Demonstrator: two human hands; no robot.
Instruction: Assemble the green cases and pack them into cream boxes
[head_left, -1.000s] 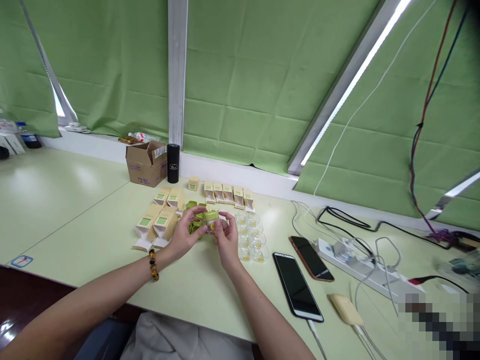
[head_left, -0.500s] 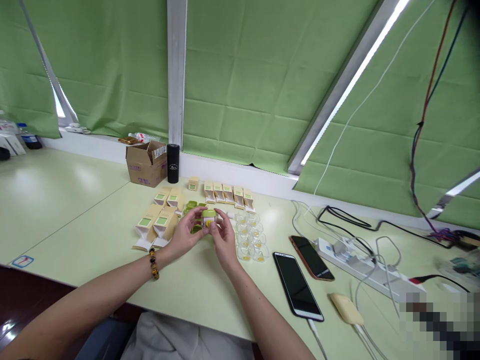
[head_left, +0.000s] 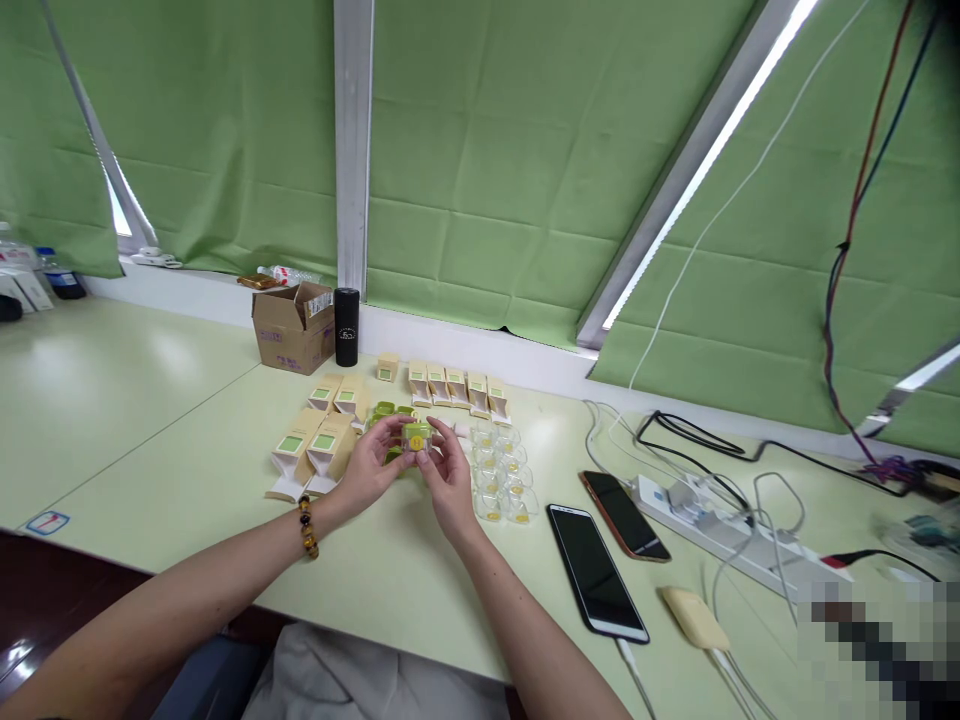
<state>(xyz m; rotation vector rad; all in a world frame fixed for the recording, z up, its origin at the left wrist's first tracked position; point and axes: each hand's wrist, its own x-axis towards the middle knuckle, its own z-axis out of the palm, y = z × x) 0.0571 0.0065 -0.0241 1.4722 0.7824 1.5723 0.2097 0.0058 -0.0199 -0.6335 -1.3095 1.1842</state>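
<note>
Between my two hands is a small clear jar (head_left: 417, 436) with a green lid and a round yellow sticker facing me. My left hand (head_left: 379, 457) grips its left side and my right hand (head_left: 448, 468) its right side, thumbs low on the front. Green lids (head_left: 384, 409) lie just behind my left hand, partly hidden by it. To the right of my right hand stand several open clear jars (head_left: 491, 472) in two rows, with yellow stickers. Left of my left hand are open cream cartons (head_left: 330, 440) with green labels.
More open cartons (head_left: 457, 385) line the back, beside a small closed box (head_left: 387, 367). A cardboard box (head_left: 292, 328) and black tumbler (head_left: 346, 327) stand at back left. On the right lie two phones (head_left: 596, 572), a power strip (head_left: 735, 535), a cream charging case (head_left: 694, 618) and cables.
The jar has tipped or turned a little in my fingers, so its yellow sticker now shows fully in front. Both hands stay in nearly the same place.
</note>
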